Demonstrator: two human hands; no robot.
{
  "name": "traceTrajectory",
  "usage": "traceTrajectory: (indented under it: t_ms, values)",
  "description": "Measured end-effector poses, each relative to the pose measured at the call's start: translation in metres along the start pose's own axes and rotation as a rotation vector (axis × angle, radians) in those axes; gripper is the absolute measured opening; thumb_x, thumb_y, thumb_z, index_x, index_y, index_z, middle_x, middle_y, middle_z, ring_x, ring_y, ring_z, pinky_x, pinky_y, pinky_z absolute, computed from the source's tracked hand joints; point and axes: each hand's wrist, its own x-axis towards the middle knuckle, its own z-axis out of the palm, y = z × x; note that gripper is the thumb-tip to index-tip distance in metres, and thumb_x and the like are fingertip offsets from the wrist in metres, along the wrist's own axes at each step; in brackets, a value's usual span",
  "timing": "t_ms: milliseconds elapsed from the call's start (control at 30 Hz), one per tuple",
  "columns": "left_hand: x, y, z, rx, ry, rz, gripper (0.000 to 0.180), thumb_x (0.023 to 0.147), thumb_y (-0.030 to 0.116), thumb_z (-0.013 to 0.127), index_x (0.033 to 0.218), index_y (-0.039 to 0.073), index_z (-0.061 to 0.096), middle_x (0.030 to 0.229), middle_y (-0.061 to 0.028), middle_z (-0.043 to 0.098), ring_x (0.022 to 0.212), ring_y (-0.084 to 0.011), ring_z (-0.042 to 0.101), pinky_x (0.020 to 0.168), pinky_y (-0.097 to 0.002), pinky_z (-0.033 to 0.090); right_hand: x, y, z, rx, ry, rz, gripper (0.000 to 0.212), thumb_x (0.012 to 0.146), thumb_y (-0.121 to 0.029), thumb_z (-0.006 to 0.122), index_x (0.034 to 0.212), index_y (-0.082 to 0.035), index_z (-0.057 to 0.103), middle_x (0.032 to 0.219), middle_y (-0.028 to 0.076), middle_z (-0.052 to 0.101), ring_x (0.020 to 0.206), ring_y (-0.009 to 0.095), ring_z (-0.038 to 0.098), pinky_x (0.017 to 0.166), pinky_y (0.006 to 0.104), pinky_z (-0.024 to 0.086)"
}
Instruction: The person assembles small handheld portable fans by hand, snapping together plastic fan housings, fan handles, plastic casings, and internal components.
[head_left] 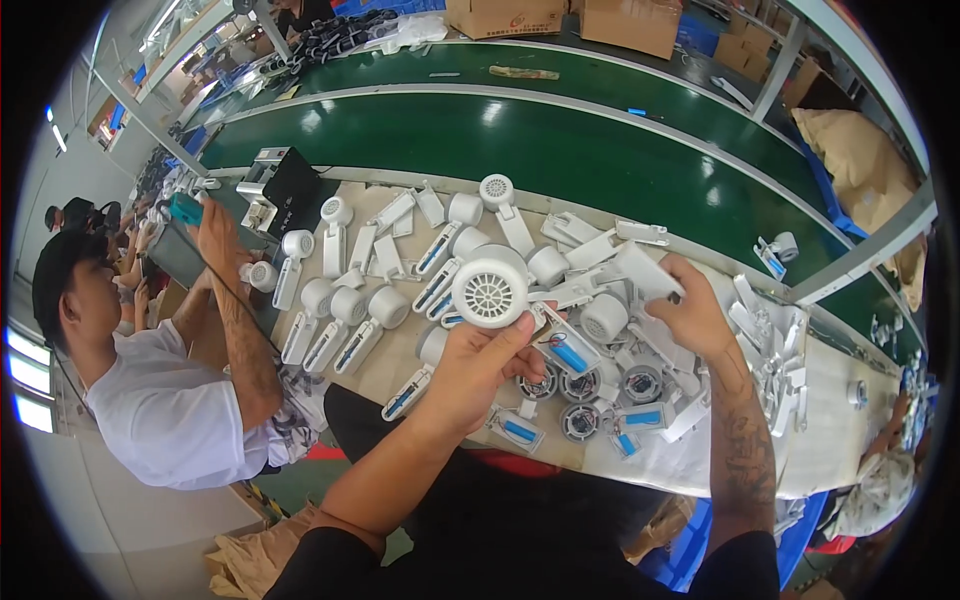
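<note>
My left hand [470, 380] is closed on a white handheld fan [490, 291], its round slotted grille facing up, with the thumb at the head's lower edge. Right of those fingers lies an open white handle with a blue battery [568, 352]; whether it joins the held fan I cannot tell. Over on the right, my right hand [693, 308] pinches a smooth white handle cover [645, 270], tilted above the pile. Beneath both hands are open fan heads with dark motors [581, 421] and handles with blue batteries [520, 430].
Several white fans [348, 305] lie left on the pale table [400, 350]. Loose white handle parts [770, 350] are heaped right. Beyond runs a green conveyor belt [430, 130] with a metal rim. A co-worker [180, 390] sits left, near a black machine [285, 190]. Cardboard boxes [630, 25] stand far back.
</note>
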Motion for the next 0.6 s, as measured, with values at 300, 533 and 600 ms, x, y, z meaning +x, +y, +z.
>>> traceTrajectory:
  t_ms: [300,533,600]
  values:
    - [-0.002,-0.015,0.013,-0.043,0.015,0.039,0.026,0.1,0.022,0.061,0.112,0.0,0.065,0.088,-0.0062,0.068,0.075,-0.0124,0.065,0.069,-0.0265,0.054,-0.063,-0.077,0.056,0.713,0.099,-0.134,0.034,0.085,-0.015,0.075,0.112,-0.002,0.058,0.089,0.005,0.06,0.085,0.012,0.054,0.077,0.0265,0.043]
    - [-0.003,-0.016,0.01,-0.122,0.078,0.056,0.026,0.1,0.021,0.06,0.113,-0.001,0.064,0.093,-0.0069,0.067,0.079,-0.0127,0.064,0.072,-0.0267,0.054,-0.069,-0.1,0.055,0.286,0.256,-0.39,0.029,0.102,-0.019,0.053,0.108,0.005,0.068,0.088,0.001,0.053,0.089,0.012,0.056,0.079,0.0248,0.044]
    - [-0.002,-0.018,0.004,-0.077,0.053,0.046,0.036,0.101,0.024,0.054,0.124,-0.004,0.057,0.105,-0.0093,0.066,0.086,-0.0159,0.064,0.077,-0.0313,0.053,-0.075,-0.102,0.052,0.221,0.222,-0.235,0.022,0.098,-0.014,0.06,0.11,0.001,0.071,0.085,0.002,0.054,0.079,0.012,0.053,0.075,0.0257,0.044]
